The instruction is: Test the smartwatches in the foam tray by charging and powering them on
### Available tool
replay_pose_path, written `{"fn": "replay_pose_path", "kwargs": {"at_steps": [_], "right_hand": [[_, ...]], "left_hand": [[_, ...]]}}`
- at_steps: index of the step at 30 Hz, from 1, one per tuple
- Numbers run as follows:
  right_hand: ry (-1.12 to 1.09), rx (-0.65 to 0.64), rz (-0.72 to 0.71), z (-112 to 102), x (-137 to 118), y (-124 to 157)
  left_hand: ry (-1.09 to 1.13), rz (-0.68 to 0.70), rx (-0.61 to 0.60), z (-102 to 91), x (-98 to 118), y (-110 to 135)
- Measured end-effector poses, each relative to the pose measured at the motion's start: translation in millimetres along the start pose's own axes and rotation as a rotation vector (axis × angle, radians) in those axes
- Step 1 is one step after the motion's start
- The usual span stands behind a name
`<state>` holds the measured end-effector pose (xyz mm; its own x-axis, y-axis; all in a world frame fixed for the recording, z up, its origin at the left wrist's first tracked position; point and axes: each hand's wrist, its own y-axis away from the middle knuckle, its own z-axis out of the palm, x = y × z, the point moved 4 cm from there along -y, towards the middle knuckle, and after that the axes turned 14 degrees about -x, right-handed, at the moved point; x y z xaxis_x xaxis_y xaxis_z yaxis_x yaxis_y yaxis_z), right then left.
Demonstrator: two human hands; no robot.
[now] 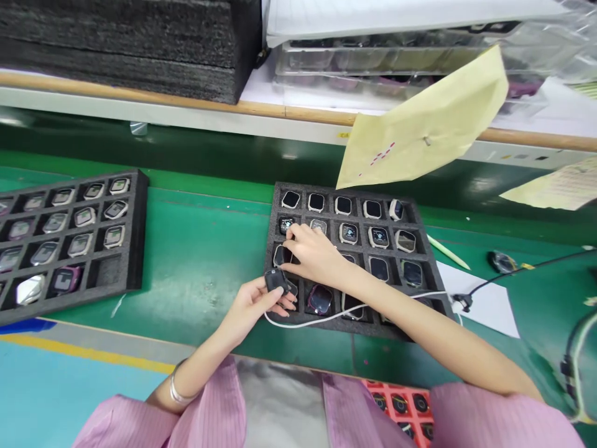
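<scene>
My left hand (254, 302) pinches a small black device (275, 281) with rounded corners, just off the left edge of the foam tray (272, 219). A thin white cable (321, 320) runs from beside these fingers across the tray to the right. Over the tray's left column, my right hand (310, 252) has thumb and forefinger closed around a dark-faced smartwatch (282, 255) in its compartment. Directly behind these fingertips lies another smartwatch (286, 224) with a lit face. More smartwatches fill the surrounding compartments; my right hand and forearm hide some of them.
A second foam tray of watches (135, 233) lies at left. Black foam blocks (186, 56) and clear plastic trays (354, 59) sit on the shelf. A yellow paper (420, 130) hangs over the tray's back. At right are a green pen (448, 251) and a black cable (536, 266).
</scene>
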<state>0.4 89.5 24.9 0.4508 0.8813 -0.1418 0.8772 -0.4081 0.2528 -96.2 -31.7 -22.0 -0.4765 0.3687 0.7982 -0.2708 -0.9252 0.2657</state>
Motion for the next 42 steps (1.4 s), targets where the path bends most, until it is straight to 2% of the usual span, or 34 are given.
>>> {"fn": "replay_pose_path", "kwargs": {"at_steps": [8,14,17,20,24,27,31,35,38,42], "right_hand": [[0.031,-0.044,-0.12,-5,0,-2],[-0.04,0.031,-0.144,-8,5,0],[-0.191,0.138,-0.125,-15,12,15],[-0.37,0.19,-0.217,-18,2,34],[-0.246,0.12,-0.278,-8,-25,49],[-0.151,0.139,-0.276,-3,-34,51],[-0.097,0.16,-0.278,-4,-32,49],[-0.219,0.193,-0.344,0,-21,47],[-0.384,0.308,-0.424,13,-12,48],[-0.536,0.453,-0.441,32,-8,48]], "left_hand": [[0.021,-0.029,-0.003,2.2,0,-4],[-0.008,-0.033,-0.014,3.7,1,-3],[-0.029,-0.049,-0.029,3.1,0,-4],[-0.016,-0.084,-0.076,1.8,-2,-6],[-0.008,-0.092,-0.123,2.3,-1,-8],[-0.071,-0.069,-0.131,6.9,2,-8],[-0.08,-0.017,-0.046,12.1,4,-12],[-0.056,-0.022,-0.014,15.0,3,-17],[-0.063,-0.051,-0.031,14.9,1,-19],[-0.084,-0.088,-0.056,11.8,-2,-18]]}}
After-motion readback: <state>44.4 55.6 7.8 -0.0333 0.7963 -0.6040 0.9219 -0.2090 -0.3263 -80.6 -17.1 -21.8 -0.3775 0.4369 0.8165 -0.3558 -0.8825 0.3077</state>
